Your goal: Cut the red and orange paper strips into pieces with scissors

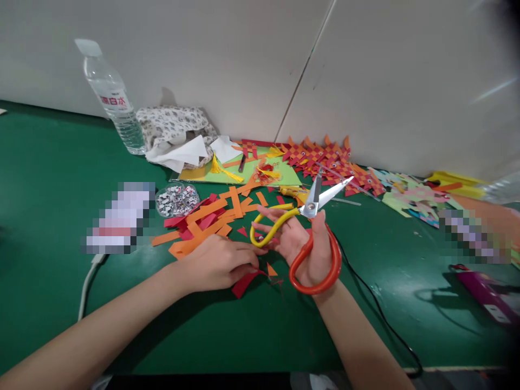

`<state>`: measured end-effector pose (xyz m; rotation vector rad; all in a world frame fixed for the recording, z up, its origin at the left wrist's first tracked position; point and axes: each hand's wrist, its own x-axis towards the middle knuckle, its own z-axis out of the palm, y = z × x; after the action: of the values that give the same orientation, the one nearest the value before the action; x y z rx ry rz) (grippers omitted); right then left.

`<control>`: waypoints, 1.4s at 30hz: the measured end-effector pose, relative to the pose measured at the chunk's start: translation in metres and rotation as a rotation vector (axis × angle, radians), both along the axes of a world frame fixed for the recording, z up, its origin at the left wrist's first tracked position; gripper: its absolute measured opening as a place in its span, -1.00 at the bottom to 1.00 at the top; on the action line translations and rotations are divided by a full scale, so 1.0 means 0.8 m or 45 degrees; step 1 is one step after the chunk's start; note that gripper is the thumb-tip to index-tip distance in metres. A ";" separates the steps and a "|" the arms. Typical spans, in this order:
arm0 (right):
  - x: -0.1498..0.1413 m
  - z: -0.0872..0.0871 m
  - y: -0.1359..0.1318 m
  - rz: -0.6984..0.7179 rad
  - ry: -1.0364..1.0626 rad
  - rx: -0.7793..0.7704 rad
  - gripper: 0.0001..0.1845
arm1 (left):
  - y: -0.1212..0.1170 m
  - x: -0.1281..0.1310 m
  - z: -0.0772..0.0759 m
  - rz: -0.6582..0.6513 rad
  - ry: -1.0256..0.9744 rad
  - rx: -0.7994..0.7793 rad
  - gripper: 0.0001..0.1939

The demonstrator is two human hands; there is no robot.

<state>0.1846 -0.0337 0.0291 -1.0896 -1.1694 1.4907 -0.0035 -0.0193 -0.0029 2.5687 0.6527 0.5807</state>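
Scissors [312,208] with one yellow and one red handle hang in my right hand [311,254], the red loop around its thumb side. Their blades are spread and point up and away from me. The palm is turned up, and some fingers reach toward my left hand [223,262]. That hand is closed in a pinch low over the table, on a red paper strip [245,283]; its fingertips are partly hidden. A small orange paper triangle [272,269] lies beside the fingertips. Loose orange paper strips [207,211] are heaped just beyond my left hand.
A clear box of googly eyes [177,199] and a blurred phone [119,216] are at left. Behind stand a water bottle [114,100] and a tissue pouch [174,130]. Woven red-orange paper fish [320,154] lie along the wall. A black cable [377,309] runs right of my right arm.
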 end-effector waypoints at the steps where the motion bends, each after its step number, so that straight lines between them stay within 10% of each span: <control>1: 0.000 -0.001 0.000 0.005 0.022 -0.003 -0.18 | 0.000 0.000 -0.001 0.003 0.003 0.025 -0.83; 26: -0.009 -0.001 -0.004 -0.023 0.218 0.078 -0.20 | -0.011 0.010 0.003 0.101 0.313 0.568 -0.83; 37: -0.001 -0.001 -0.001 -0.015 0.177 0.095 -0.24 | -0.003 -0.006 0.015 0.221 -0.106 0.458 -0.84; 42: 0.003 -0.007 0.002 0.001 0.325 0.051 -0.30 | -0.004 -0.001 0.023 0.477 -0.559 -0.156 -0.93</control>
<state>0.1868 -0.0322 0.0238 -0.8433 -1.0166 1.5490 -0.0046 -0.0222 0.0154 2.1103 0.9758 1.1453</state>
